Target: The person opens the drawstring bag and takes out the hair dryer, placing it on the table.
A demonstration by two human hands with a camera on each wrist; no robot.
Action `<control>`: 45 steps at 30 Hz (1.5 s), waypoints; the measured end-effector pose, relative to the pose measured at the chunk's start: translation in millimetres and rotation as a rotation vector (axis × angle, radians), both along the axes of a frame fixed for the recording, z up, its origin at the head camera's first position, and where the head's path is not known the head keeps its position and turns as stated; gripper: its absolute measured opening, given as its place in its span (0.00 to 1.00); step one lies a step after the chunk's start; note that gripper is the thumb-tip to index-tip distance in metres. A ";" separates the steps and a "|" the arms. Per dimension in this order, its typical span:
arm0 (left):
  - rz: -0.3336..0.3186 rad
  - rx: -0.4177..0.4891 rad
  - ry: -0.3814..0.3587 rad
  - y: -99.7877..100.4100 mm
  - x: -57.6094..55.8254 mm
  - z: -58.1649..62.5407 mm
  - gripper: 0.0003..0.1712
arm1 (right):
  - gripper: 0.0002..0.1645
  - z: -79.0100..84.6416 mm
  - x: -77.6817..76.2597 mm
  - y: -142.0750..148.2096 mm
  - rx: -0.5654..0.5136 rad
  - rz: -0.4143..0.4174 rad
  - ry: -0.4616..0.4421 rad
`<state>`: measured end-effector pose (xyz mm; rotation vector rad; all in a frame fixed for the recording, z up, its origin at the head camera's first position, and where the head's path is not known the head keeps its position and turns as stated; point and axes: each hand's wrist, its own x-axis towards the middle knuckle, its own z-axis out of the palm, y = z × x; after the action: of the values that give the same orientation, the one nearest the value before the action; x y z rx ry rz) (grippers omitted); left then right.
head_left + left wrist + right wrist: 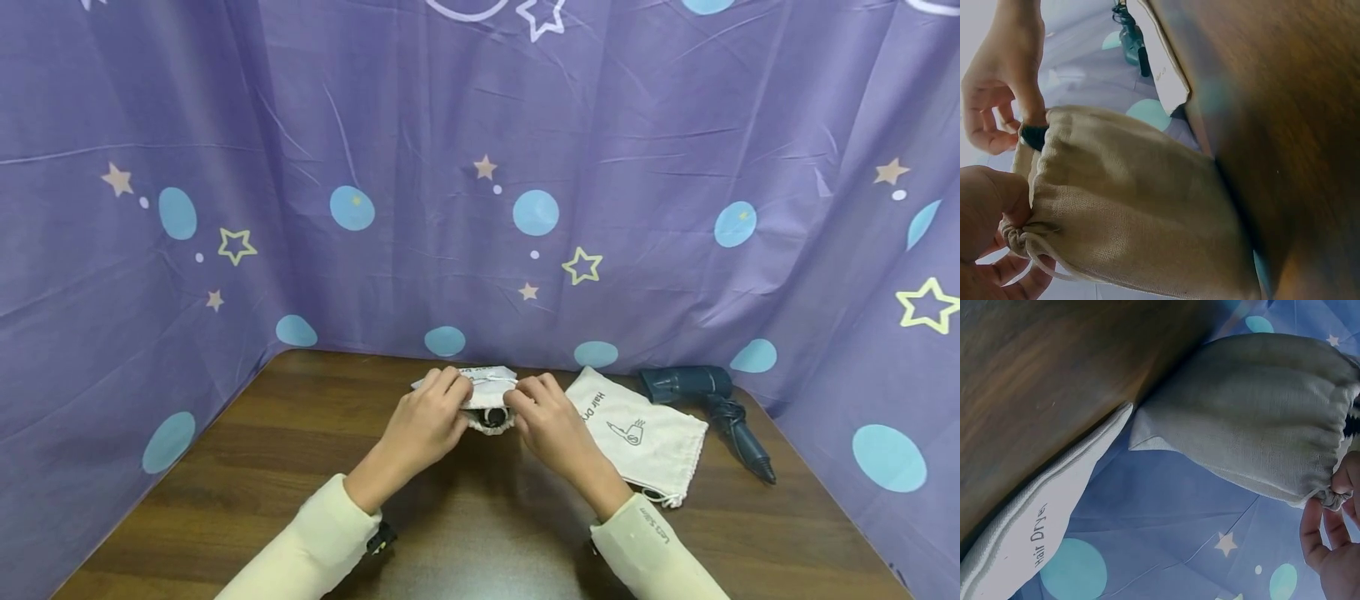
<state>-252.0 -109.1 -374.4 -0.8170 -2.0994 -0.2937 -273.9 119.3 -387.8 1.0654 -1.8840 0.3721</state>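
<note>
1. Two hands are working on one cloth drawstring pouch (pixel 489 393), which is sitting on the far part of the wooden table (pixel 300 450), at twelve o'clock from the person. In the left wrist view its base is apparently meeting the tabletop.

2. The left hand (pixel 429 415) is gripping the nine o'clock side of the pouch's mouth. Its thumb and fingers are pinching a gathered corner (pixel 1017 239), with the gap between them narrow.

3. The right hand (pixel 551 423) is gripping the three o'clock side. In the right wrist view its fingers are closing narrowly on the bunched cloth there.

4. Between the hands, the mouth is gaping toward six o'clock, and a dark item (pixel 495 417) is showing inside; too little is showing to tell what it is.

5. A second pouch, a flat "Hair Dryer" pouch (pixel 660 433), is lying near four o'clock from the held one, just beside the right forearm. A dark blue hair dryer (pixel 690 383) is lying farther out at three o'clock.

6. The step in hand is seemingly the handling of the mouth; whether the hands are widening or tightening it, the pictures are not settling.

7. The next move is probably calling for an even pull at nine and three o'clock, with the cloth edge not catching on the dark item.
</note>
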 end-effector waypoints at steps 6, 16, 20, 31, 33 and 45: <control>0.014 -0.003 -0.009 -2.7 -0.1 1.9 0.16 | 0.11 1.7 0.3 0.7 0.003 -0.016 -0.002; -0.025 -0.068 0.002 -10.8 -2.6 7.3 0.17 | 0.13 3.3 -0.1 1.5 0.050 0.020 -0.029; -0.101 -0.150 0.025 -17.2 -7.4 10.1 0.18 | 0.12 3.4 -2.0 4.9 0.079 0.034 -0.034; -0.141 -0.271 0.014 -24.2 -10.9 14.2 0.18 | 0.14 1.0 -8.3 13.0 0.108 0.061 -0.079; -0.134 -0.273 0.013 -24.7 -10.8 14.8 0.19 | 0.15 0.3 -9.3 14.2 0.099 0.070 -0.084; -0.074 -0.314 0.066 -31.4 -12.0 18.0 0.18 | 0.16 -1.4 -11.4 17.7 0.097 0.074 -0.091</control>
<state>-264.0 -140.5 -356.3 -1.0746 -2.0847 0.0268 -285.3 137.0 -389.2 1.2035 -1.9635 0.3807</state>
